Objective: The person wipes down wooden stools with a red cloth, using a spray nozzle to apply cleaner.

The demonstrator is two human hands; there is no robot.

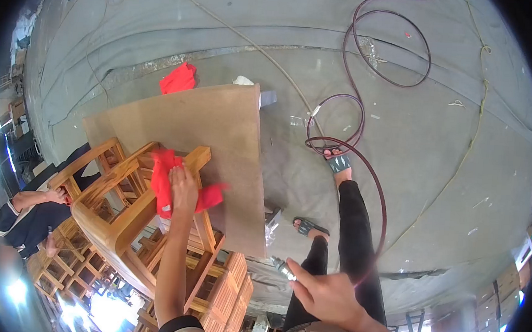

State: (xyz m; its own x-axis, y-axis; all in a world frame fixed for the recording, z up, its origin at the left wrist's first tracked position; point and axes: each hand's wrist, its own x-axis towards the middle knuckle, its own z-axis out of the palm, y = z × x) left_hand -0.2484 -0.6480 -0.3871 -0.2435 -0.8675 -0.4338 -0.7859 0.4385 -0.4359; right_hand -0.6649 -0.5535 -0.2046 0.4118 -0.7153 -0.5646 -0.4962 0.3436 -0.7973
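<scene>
My left hand (184, 190) is closed on a red cloth (161, 180), pressing it against a wooden chair frame (130, 218). One end of the cloth hangs loose to the right of my fingers and looks blurred. The chair lies tipped on a brown board-topped table (231, 139). In my right hand (328, 297) is an air blow gun, its metal nozzle (283, 269) sticking out past my fingers toward the table edge. A dark red hose (382, 205) runs to this hand; the fist hides the gun's handle.
Another person's hand (57, 196) touches the chair's far left side. A second red cloth (178, 78) lies at the table's back edge. Hose loops (344, 103) and a thin yellow cord (481, 107) cross the floor. Stacked slatted wooden pieces (229, 293) stand below the table.
</scene>
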